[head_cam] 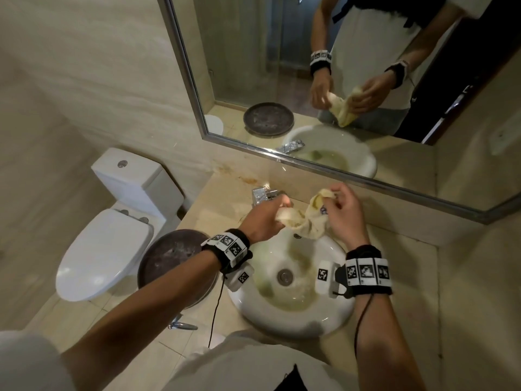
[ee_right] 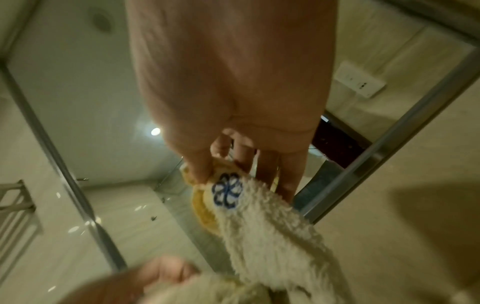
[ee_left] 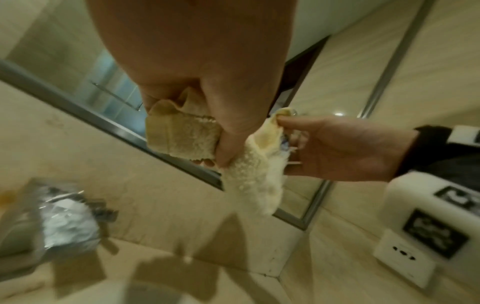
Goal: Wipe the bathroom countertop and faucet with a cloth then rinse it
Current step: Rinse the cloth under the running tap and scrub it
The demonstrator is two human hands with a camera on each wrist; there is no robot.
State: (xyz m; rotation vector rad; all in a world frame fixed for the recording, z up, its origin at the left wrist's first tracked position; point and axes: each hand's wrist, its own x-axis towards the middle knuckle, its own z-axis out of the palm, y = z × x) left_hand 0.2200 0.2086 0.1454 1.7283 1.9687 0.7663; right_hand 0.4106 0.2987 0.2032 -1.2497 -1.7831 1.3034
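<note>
A cream terry cloth [head_cam: 301,218] with a blue flower mark [ee_right: 227,191] hangs between both hands above the back of the white basin [head_cam: 293,320]. My left hand [head_cam: 265,218] grips one bunched end [ee_left: 182,139]. My right hand [head_cam: 342,211] pinches the other end between thumb and fingers [ee_right: 205,170]. The chrome faucet [head_cam: 263,194] stands just behind the left hand on the beige countertop [head_cam: 214,218]. The cloth's middle sags toward the basin.
A mirror [head_cam: 338,80] runs along the back wall, close behind the hands. A dark round lid [head_cam: 172,263] sits left of the basin, with a white toilet [head_cam: 112,235] beyond it. The basin's drain [head_cam: 284,276] shows. The beige countertop stretches to the right [head_cam: 423,292].
</note>
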